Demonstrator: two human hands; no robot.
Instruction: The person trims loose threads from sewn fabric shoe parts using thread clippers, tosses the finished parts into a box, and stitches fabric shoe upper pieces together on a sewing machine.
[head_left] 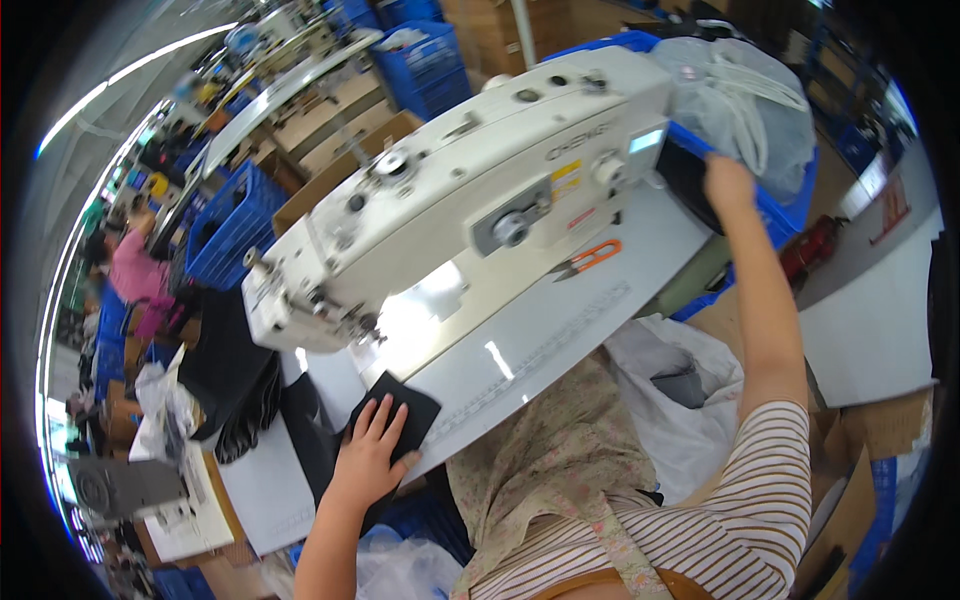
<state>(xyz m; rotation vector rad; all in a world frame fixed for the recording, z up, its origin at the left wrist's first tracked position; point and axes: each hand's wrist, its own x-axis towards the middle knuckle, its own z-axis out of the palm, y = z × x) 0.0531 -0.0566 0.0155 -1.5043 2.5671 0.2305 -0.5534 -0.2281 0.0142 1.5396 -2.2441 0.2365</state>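
Note:
My left hand lies flat with fingers spread on a black fabric piece at the front left of the white sewing machine table. Just beyond it is the needle end of a large white sewing machine. Out to the far right, my right hand, slightly blurred, grips the edge of another black fabric piece at the machine's right end. Its fingertips are partly hidden. A thick stack of black fabric pieces hangs over the table's left side.
Orange-handled thread snips lie on the table under the machine arm. A blue crate with a clear plastic bag stands beyond my right hand. White cloth drapes by my lap. A person in pink sits far left.

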